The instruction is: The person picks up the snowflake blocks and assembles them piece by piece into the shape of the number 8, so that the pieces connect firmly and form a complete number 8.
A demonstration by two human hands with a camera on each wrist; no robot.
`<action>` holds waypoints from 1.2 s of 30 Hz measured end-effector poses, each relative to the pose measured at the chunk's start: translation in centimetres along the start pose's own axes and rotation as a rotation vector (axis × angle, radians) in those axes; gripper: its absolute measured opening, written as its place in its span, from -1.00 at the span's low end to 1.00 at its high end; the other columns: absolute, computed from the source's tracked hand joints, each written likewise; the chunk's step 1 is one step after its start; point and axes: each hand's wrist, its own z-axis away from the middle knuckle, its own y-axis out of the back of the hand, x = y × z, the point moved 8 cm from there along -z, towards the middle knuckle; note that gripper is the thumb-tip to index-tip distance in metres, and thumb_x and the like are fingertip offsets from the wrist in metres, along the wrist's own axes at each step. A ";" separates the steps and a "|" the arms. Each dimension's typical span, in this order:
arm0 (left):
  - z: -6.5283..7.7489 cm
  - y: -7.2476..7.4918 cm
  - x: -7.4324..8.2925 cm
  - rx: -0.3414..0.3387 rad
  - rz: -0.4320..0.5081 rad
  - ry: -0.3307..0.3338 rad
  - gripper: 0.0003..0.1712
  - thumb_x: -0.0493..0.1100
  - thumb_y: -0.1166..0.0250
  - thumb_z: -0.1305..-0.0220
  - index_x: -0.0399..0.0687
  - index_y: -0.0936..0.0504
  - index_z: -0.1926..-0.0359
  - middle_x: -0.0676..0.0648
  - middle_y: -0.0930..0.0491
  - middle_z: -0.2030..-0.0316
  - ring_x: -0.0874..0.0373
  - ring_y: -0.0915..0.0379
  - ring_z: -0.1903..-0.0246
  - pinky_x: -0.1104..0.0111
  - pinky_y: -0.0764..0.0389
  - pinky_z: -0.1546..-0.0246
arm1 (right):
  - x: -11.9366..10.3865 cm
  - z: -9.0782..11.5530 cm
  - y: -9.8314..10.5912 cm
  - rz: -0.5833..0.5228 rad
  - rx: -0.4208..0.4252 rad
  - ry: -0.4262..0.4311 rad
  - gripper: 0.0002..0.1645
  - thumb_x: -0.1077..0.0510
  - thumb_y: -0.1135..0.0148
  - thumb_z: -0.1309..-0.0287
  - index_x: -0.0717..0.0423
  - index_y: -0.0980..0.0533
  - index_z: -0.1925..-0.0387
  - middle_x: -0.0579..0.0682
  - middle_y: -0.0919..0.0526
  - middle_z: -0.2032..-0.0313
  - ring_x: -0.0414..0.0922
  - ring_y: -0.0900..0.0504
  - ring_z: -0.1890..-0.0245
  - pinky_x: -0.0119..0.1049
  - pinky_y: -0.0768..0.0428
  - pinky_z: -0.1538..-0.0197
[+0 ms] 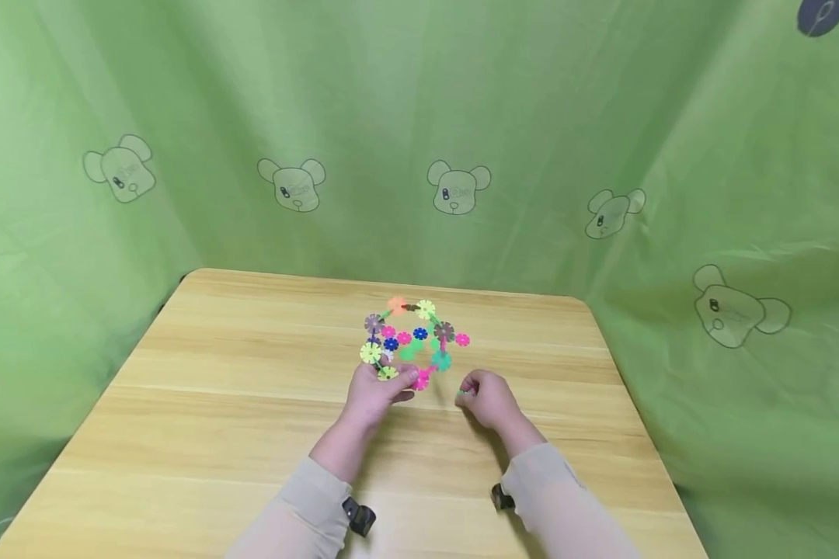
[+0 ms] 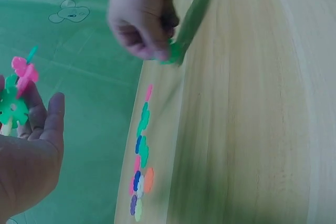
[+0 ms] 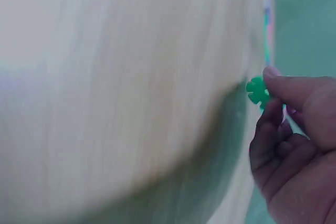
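Observation:
My left hand [image 1: 372, 396] grips the near side of a ring of linked plastic snowflake discs [image 1: 441, 360], thumb close to a pink disc. The ring is raised and tilted, with orange, yellow, purple-grey, teal and pink discs joined edge to edge. In the left wrist view, part of that ring shows beside the left fingers [image 2: 54, 114]. To the right, my right hand [image 1: 491, 400] pinches a single green snowflake disc [image 3: 257, 91] between thumb and forefinger, apart from the ring and low over the table. The other right fingers are curled in.
Several loose snowflake discs, among them a pink one [image 1: 463, 340] and a blue one [image 1: 420, 334], lie on the wooden table [image 1: 252, 435] behind the ring. Green curtain [image 1: 377, 116] with bear faces hangs around the table's back and sides.

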 end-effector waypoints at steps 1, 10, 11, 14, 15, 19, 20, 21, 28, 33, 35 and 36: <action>0.0 0.0 0.0 0.004 0.005 -0.001 -0.70 -0.39 -0.46 -0.29 -0.18 -0.47 0.13 -0.18 -0.75 0.17 0.07 -0.75 0.26 0.04 -0.77 0.02 | -0.5 0.3 0.2 -0.064 0.015 0.013 -0.85 0.27 -0.49 -0.24 0.18 -0.62 0.27 -0.01 -0.61 0.37 -0.08 -0.55 0.34 -0.23 -0.62 0.21; -0.3 0.4 0.2 0.057 0.116 -0.049 -0.56 -0.44 -0.47 -0.25 -0.24 -0.52 -0.09 -0.20 -0.74 0.25 0.12 -0.74 0.33 0.19 -0.79 0.11 | -7.3 4.1 2.8 -0.475 0.146 0.230 -0.86 0.46 -0.44 -0.20 0.32 -0.72 0.19 0.15 -0.78 0.25 -0.08 -0.78 0.26 -0.35 -0.76 0.13; -0.3 0.4 0.2 0.062 0.128 -0.052 -0.61 -0.45 -0.47 -0.24 -0.23 -0.54 -0.03 -0.21 -0.74 0.26 0.12 -0.74 0.33 0.20 -0.79 0.13 | -7.8 4.3 3.0 -0.482 0.159 0.258 -0.87 0.46 -0.45 -0.19 0.32 -0.72 0.21 0.15 -0.78 0.26 -0.09 -0.78 0.27 -0.34 -0.76 0.13; -0.4 0.3 0.2 0.069 0.141 -0.054 -0.74 -0.48 -0.47 -0.22 -0.19 -0.55 0.25 -0.20 -0.74 0.29 0.11 -0.74 0.35 0.23 -0.79 0.15 | -9.0 4.9 3.2 -0.503 0.182 0.318 -0.88 0.48 -0.45 -0.18 0.32 -0.73 0.24 0.16 -0.78 0.27 -0.14 -0.78 0.27 -0.34 -0.77 0.12; -0.4 0.3 0.2 0.070 0.142 -0.052 -0.73 -0.50 -0.46 -0.21 -0.16 -0.54 0.31 -0.19 -0.74 0.30 0.11 -0.74 0.35 0.23 -0.79 0.15 | -9.2 5.0 3.2 -0.509 0.187 0.330 -0.88 0.48 -0.46 -0.18 0.32 -0.73 0.25 0.17 -0.78 0.27 -0.15 -0.78 0.27 -0.34 -0.77 0.11; -0.4 0.2 0.1 0.068 0.141 -0.054 -0.72 -0.52 -0.43 -0.20 -0.13 -0.55 0.32 -0.18 -0.74 0.31 0.11 -0.73 0.35 0.23 -0.79 0.14 | -9.8 5.2 3.2 -0.517 0.209 0.365 -0.88 0.49 -0.46 -0.17 0.31 -0.73 0.26 0.16 -0.77 0.27 -0.17 -0.76 0.27 -0.36 -0.76 0.12; -0.4 0.1 0.1 0.067 0.139 -0.058 -0.72 -0.52 -0.43 -0.20 -0.13 -0.56 0.25 -0.19 -0.74 0.30 0.11 -0.73 0.35 0.23 -0.79 0.14 | -9.8 5.2 3.1 -0.515 0.214 0.374 -0.88 0.48 -0.46 -0.17 0.30 -0.73 0.26 0.16 -0.77 0.27 -0.16 -0.76 0.27 -0.36 -0.76 0.11; -0.3 0.1 0.1 0.068 0.140 -0.060 -0.70 -0.52 -0.43 -0.21 -0.14 -0.56 0.19 -0.20 -0.74 0.30 0.11 -0.73 0.35 0.23 -0.79 0.13 | -10.0 5.3 3.1 -0.513 0.222 0.391 -0.88 0.48 -0.47 -0.17 0.31 -0.73 0.26 0.16 -0.77 0.27 -0.15 -0.76 0.27 -0.36 -0.76 0.12; -0.4 0.3 0.0 0.089 0.140 -0.059 -0.67 -0.51 -0.45 -0.20 -0.19 -0.53 0.14 -0.24 -0.70 0.29 0.11 -0.73 0.36 0.23 -0.79 0.14 | -10.7 5.6 3.4 -0.433 0.275 0.496 -0.90 0.48 -0.47 -0.18 0.31 -0.74 0.29 0.17 -0.77 0.29 -0.03 -0.75 0.30 -0.38 -0.75 0.16; -0.3 0.1 0.0 0.082 0.126 -0.053 -0.74 -0.50 -0.43 -0.23 -0.17 -0.55 0.24 -0.22 -0.72 0.30 0.11 -0.73 0.35 0.24 -0.79 0.13 | -11.9 6.4 3.6 -0.325 0.310 0.591 -0.87 0.50 -0.46 -0.16 0.28 -0.73 0.31 0.12 -0.76 0.30 -0.01 -0.75 0.29 -0.35 -0.76 0.14; -0.2 0.0 -0.1 0.078 0.117 -0.046 -0.76 -0.49 -0.43 -0.24 -0.17 -0.55 0.26 -0.20 -0.72 0.30 0.11 -0.73 0.35 0.24 -0.79 0.12 | -12.2 6.6 3.6 -0.300 0.314 0.615 -0.86 0.51 -0.45 -0.15 0.28 -0.73 0.31 0.10 -0.76 0.30 0.00 -0.76 0.28 -0.35 -0.76 0.11; -0.2 0.0 -0.1 0.079 0.113 -0.040 -0.77 -0.49 -0.43 -0.24 -0.18 -0.55 0.26 -0.19 -0.72 0.30 0.11 -0.73 0.34 0.24 -0.79 0.12 | -12.4 6.6 3.6 -0.294 0.315 0.623 -0.86 0.51 -0.44 -0.16 0.28 -0.73 0.31 0.09 -0.76 0.30 -0.01 -0.76 0.27 -0.35 -0.76 0.10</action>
